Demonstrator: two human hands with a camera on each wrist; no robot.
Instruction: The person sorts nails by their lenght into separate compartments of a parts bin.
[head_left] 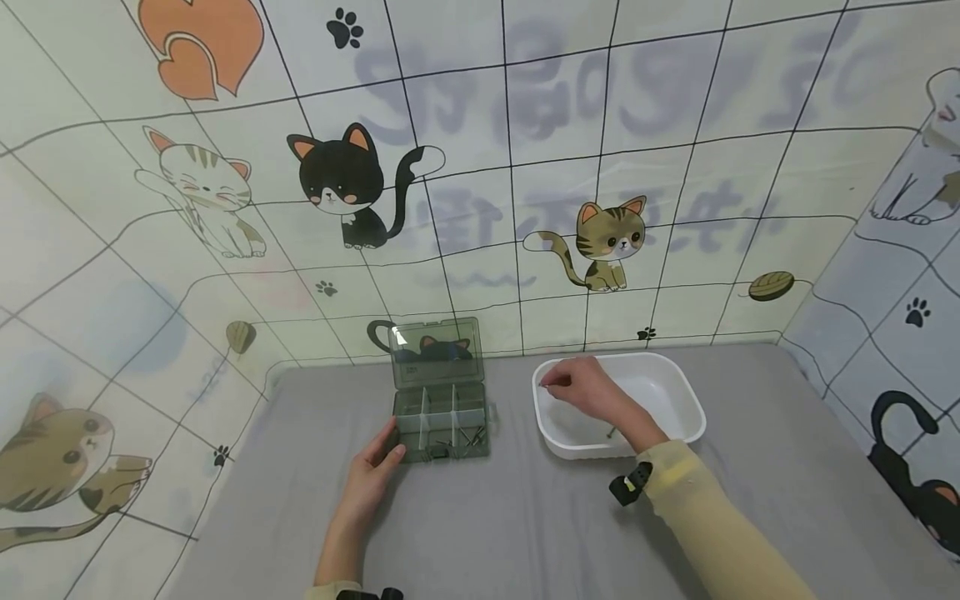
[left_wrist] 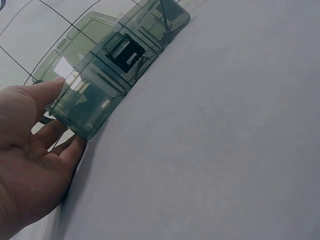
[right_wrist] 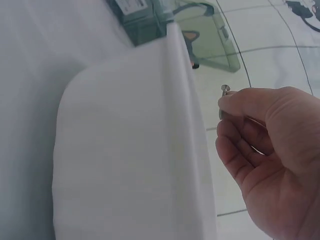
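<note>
A clear green compartment box (head_left: 409,427) stands on the grey cloth with its lid (head_left: 437,367) raised at the back. Several screws (head_left: 472,437) lie in its front compartments. My left hand (head_left: 369,473) grips the box's left end, with the thumb (left_wrist: 50,91) at the rim and fingers along the side. Over the left part of a white tray (head_left: 693,417), my right hand (head_left: 592,390) pinches a small metal screw (right_wrist: 225,90) between thumb and forefinger, its head sticking out. Another small piece, likely a screw (head_left: 611,432), lies in the tray, partly hidden by the right forearm.
Grey cloth (head_left: 517,517) covers the table. Behind and at both sides hangs a light sheet (head_left: 480,192) with printed cats and grid lines. The box stands left of the tray, with a strip of cloth between them.
</note>
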